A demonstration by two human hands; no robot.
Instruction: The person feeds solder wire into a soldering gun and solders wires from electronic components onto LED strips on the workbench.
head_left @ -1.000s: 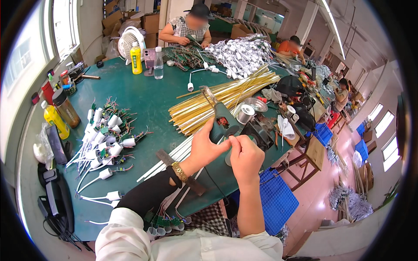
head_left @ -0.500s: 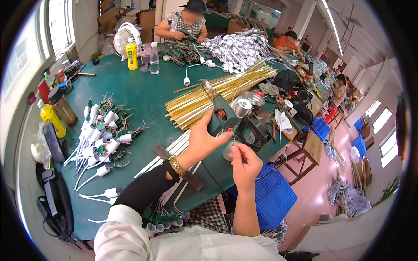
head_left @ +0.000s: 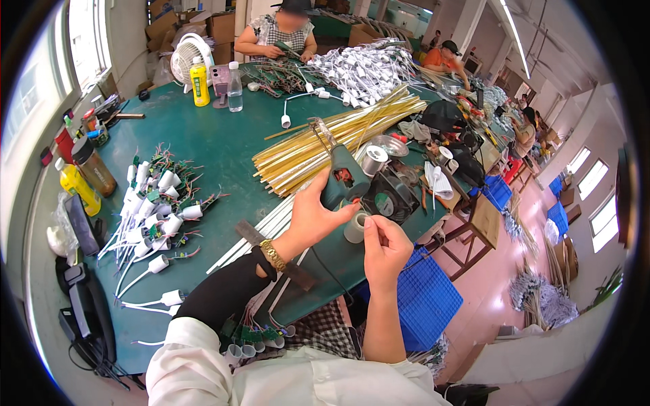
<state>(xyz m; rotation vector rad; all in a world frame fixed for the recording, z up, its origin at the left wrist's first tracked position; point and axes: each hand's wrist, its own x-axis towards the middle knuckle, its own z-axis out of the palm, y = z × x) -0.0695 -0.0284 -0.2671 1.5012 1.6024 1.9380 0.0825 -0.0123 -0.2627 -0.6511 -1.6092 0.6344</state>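
My left hand point(head_left: 313, 220), with a gold watch at its wrist, is closed round a dark green gun-shaped tool point(head_left: 347, 172) that looks like a soldering gun. Its metal tip points away from me; some of my fingers are hidden behind the body. A small red bit shows by my left thumb tip. My right hand point(head_left: 387, 250) is raised just right of it, thumb and forefinger pinched; what they hold is too small to make out. Between the hands, a small whitish round spool or cup point(head_left: 355, 231) stands near my right fingertips. Behind are a solder reel point(head_left: 374, 160) and a black fan point(head_left: 391, 196).
White lamp sockets with wires point(head_left: 159, 210) lie heaped on the green table point(head_left: 223, 149) at left. Gold strips point(head_left: 332, 145) lie beyond my hands; a dark flat bar point(head_left: 247, 232) crosses white strips under my left wrist. Blue crates point(head_left: 426, 298) stand at right. A co-worker point(head_left: 288, 34) sits opposite.
My right hand has shifted slightly right and up, uncovering more of the whitish round piece. My left hand stays on the green tool. The whole view has tilted a little.
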